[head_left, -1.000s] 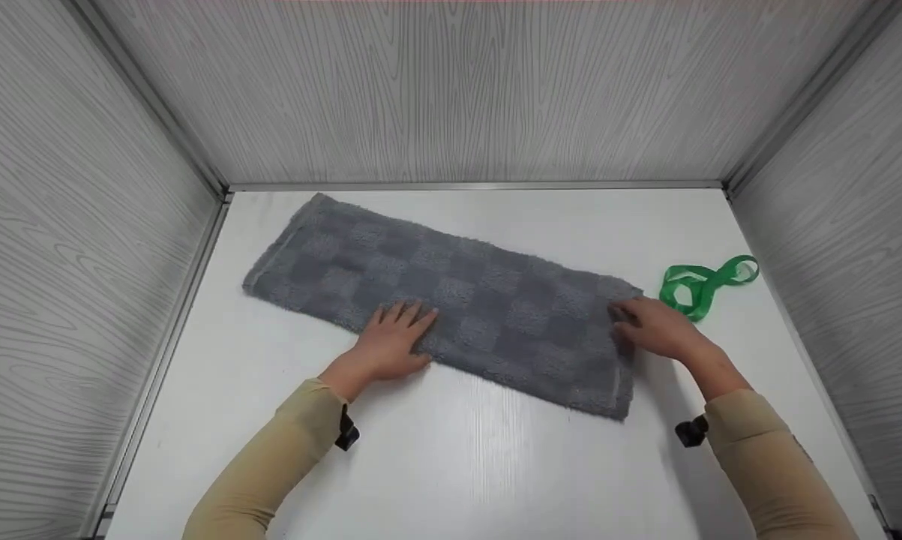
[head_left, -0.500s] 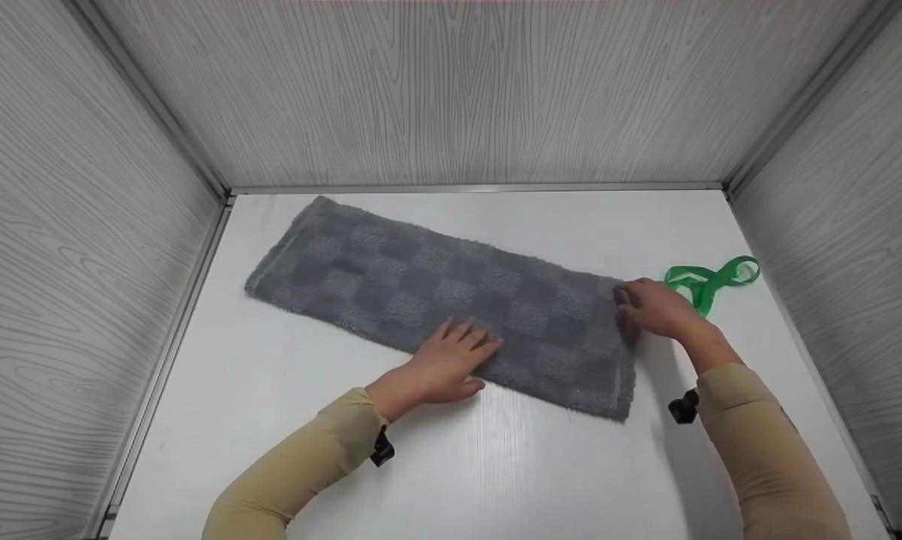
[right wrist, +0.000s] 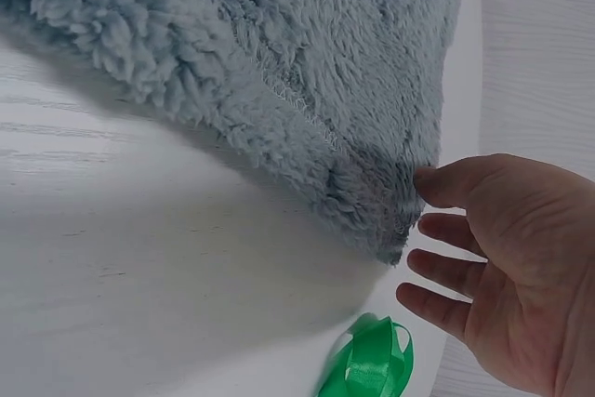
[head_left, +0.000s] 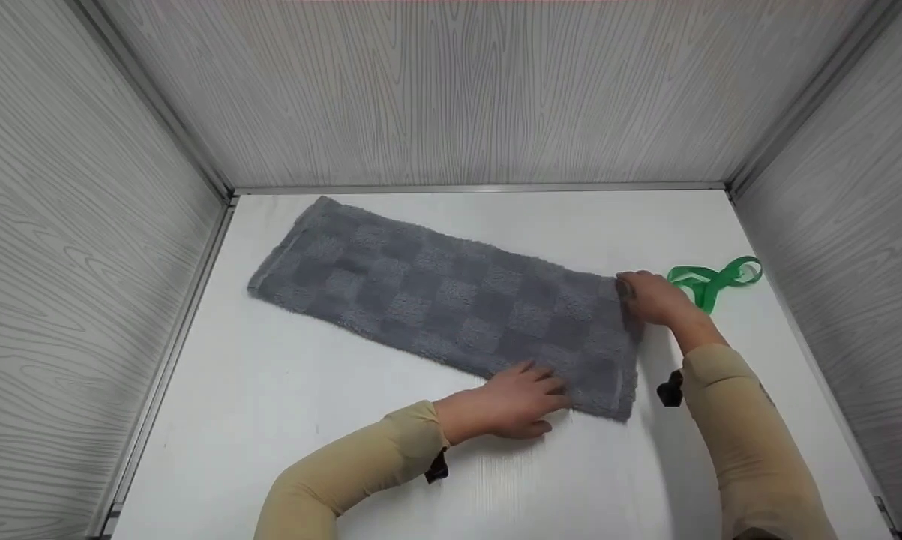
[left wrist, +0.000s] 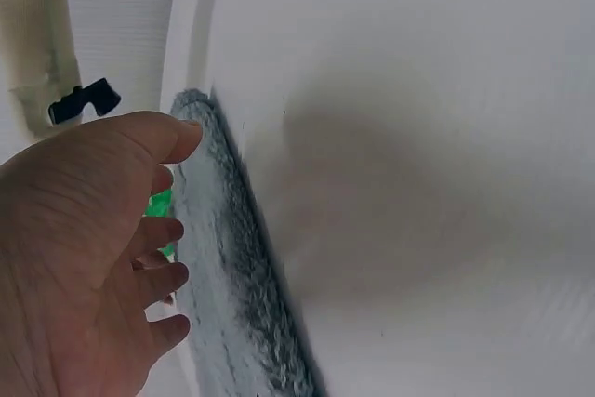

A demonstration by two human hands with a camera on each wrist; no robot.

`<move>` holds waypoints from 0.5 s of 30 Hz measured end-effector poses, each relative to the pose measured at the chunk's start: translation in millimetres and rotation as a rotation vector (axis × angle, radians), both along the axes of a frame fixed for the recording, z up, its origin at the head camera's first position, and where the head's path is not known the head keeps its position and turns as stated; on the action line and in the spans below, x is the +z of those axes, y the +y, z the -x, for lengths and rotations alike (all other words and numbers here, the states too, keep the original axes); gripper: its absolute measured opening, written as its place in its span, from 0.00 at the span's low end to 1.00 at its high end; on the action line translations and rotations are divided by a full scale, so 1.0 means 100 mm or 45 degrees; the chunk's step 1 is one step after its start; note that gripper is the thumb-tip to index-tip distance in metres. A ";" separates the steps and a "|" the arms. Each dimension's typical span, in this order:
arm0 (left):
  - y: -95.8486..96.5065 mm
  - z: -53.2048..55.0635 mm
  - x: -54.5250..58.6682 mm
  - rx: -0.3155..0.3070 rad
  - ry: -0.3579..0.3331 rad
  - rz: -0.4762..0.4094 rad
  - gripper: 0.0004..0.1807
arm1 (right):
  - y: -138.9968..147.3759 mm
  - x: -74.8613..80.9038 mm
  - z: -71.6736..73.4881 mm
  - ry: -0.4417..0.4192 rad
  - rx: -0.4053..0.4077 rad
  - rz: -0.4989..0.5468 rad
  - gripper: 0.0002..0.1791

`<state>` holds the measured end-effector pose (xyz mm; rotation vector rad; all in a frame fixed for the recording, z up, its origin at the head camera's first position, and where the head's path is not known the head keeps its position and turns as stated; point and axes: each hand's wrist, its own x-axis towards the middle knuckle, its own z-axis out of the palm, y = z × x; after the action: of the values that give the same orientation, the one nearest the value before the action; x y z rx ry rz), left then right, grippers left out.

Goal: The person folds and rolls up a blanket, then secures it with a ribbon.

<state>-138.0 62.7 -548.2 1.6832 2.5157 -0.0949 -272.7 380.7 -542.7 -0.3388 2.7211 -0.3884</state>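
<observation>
Laid slantwise across the smooth white tabletop (head_left: 271, 420), far left to near right: long grey checkered plush cloth (head_left: 451, 300). Overlapped at near edge, toward right end, by left hand (head_left: 522, 401), with fingers relaxed and nothing gripped; shifted rightward since earlier. Pinched at far right corner by right hand (head_left: 653, 298), shifted slightly farther.

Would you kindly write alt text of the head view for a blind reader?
A gray checkered cloth lies slantwise on a white table, a person's right hand at its far right corner and left hand over its near edge. A green ribbon lies beside the right hand.
</observation>
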 end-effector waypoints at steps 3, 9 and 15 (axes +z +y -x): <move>0.14 -0.05 -0.04 -0.032 0.045 -0.005 0.27 | 0.00 0.00 0.02 -0.006 0.008 -0.004 0.27; 0.43 -0.13 -0.15 -0.027 0.058 0.018 0.24 | 0.03 -0.01 0.05 -0.021 -0.036 0.032 0.27; 0.61 -0.15 -0.28 0.102 0.025 -0.006 0.19 | 0.06 -0.03 0.08 -0.031 -0.097 0.072 0.27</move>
<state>-123.3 123.5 -575.8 1.5891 2.5959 -0.0992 -280.5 387.1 -545.6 -0.2450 2.7093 -0.4881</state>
